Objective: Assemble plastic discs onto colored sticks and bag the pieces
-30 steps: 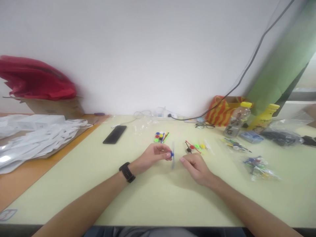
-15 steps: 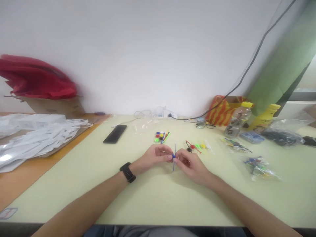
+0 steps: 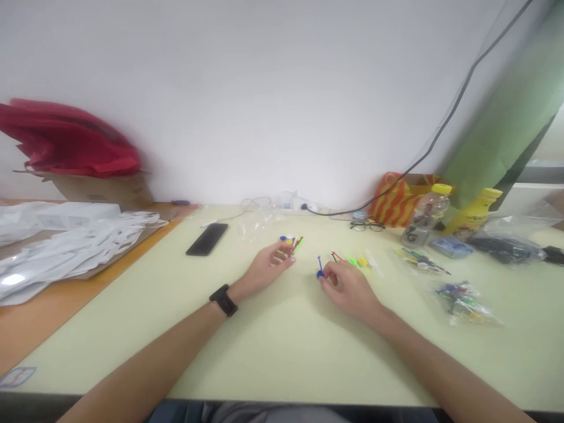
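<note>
My right hand [image 3: 350, 289] pinches a small blue plastic piece [image 3: 320, 274], a round hub with a thin arrow-like arm pointing away from me. Its other side is hidden by the fingers. My left hand [image 3: 267, 267], fingers apart, hovers at the near side of a cluster of small coloured round caps [image 3: 288, 240] and partly covers it. Thin sticks [image 3: 298, 243], one bright green, lie at the right of that cluster. Just beyond my right hand are a red and black pointer piece [image 3: 336, 257], green pieces [image 3: 353, 262] and a yellow piece [image 3: 363, 262].
A phone [image 3: 207, 239] lies left of my hands. On the right are clear bags of coloured parts [image 3: 465, 299], eyeglasses [image 3: 367, 225], a clear bottle [image 3: 426, 214] and a yellow bottle [image 3: 474, 211]. White sheet-like items [image 3: 88, 247] are stacked at far left.
My hands have moved apart. The left has let go of the blue piece and gone left to the caps; the right has shifted slightly right, still with the blue piece.
</note>
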### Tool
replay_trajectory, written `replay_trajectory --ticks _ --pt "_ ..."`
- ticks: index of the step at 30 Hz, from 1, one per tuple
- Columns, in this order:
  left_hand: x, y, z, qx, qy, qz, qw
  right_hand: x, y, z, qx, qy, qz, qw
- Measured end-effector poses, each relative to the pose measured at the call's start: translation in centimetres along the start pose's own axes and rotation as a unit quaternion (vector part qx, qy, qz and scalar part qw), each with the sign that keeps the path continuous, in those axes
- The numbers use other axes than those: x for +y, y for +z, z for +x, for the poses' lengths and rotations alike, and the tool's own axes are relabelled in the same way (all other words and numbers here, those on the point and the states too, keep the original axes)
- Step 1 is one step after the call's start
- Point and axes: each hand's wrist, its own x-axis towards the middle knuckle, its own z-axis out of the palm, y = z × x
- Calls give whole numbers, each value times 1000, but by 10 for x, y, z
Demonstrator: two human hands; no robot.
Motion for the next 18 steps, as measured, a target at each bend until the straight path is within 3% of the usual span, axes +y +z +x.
replay_trajectory --ticks 4,6,13,18 --pt "-28 -27 13 80 36 218 972 9 1 4 8 35 -76 996" --pt "-40 -36 16 89 -22 317 944 11 0 4 20 46 -91 995" --pt "-56 -43 18 114 -80 411 901 13 -2 2 40 38 -68 996" --pt "-56 -45 17 92 -164 431 882 5 -2 1 68 34 69 995"
